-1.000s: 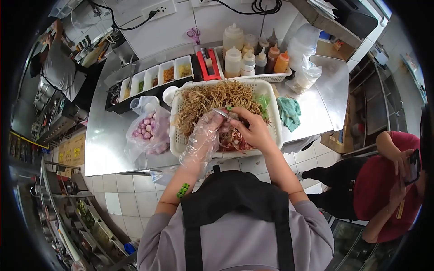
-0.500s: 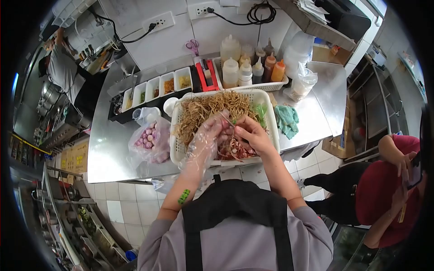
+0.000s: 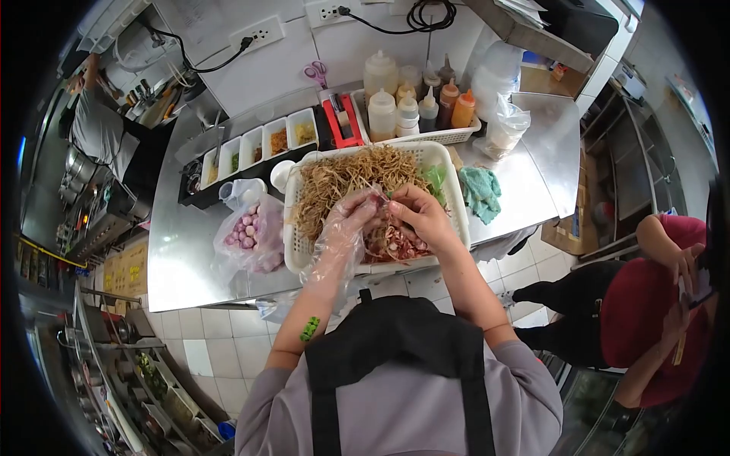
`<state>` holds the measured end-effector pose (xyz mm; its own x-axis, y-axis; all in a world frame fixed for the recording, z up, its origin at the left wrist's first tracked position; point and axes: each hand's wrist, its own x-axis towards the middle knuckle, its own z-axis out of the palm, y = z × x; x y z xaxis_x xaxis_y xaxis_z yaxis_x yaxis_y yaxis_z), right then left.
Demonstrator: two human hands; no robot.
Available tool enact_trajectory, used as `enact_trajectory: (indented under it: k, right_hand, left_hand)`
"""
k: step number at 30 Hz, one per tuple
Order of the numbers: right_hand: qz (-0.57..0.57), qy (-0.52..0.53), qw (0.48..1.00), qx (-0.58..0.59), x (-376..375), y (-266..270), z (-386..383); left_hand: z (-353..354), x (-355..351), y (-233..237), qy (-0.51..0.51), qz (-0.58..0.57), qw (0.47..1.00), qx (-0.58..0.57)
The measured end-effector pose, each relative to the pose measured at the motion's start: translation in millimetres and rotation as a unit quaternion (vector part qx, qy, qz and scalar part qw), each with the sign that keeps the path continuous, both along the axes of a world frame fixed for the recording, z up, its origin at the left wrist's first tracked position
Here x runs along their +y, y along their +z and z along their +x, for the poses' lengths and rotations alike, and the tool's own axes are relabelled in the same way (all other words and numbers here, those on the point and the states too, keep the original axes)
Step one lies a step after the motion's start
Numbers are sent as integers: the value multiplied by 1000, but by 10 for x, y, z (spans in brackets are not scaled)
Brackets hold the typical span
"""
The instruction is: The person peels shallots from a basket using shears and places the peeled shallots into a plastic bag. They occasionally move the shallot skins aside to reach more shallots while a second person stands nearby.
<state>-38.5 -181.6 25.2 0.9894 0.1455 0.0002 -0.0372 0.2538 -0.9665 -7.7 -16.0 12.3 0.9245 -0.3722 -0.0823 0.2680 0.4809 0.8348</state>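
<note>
My left hand, in a loose clear plastic glove, has its fingers closed around a small purplish shallot above the basket. Right against it, my bare right hand is pinched at the shallot. A small green bit shows by its fingertips; what it grips is too small to tell. Beneath both hands is a white plastic basket holding dry brown stalks or roots. Reddish papery skins and shallot pieces lie at its near side. To the left, a clear bag of peeled shallots rests on the steel table.
Behind the basket stand squeeze bottles in a white tray. White condiment tubs are at back left. A green cloth lies right of the basket. One person with a phone stands at right; another person works far left.
My hands stay together over the basket, with the fingers shifted slightly upward around the shallot. The view has tilted a little. The person at right has moved the phone slightly.
</note>
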Motion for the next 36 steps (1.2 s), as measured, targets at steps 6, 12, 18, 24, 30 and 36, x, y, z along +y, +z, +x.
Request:
enact_trajectory:
  k: [6,12,18,24,30,36]
  right_hand:
    - [-140,-121,980,-69,-98,-128,110]
    - [-200,-50,974,-96,-4,-12,-114]
    - [-310,-88,927,-190,81,79,-150]
    - [-356,-135,899,-216,196,4,-107]
    - [-350,-154,897,-223,214,40,-39]
    - [-269,-144,941,-143,110,-29,28]
  left_hand:
    - [-27,52,56,-10,-3,997,75]
    - [56,49,-43,-68,-138,988,18]
    - [45,52,-35,3,-114,990,78]
    - [68,33,-121,33,-125,991,38]
    - [48,27,-67,28,-62,997,-21]
    - [2,26,16,38,-51,998,20]
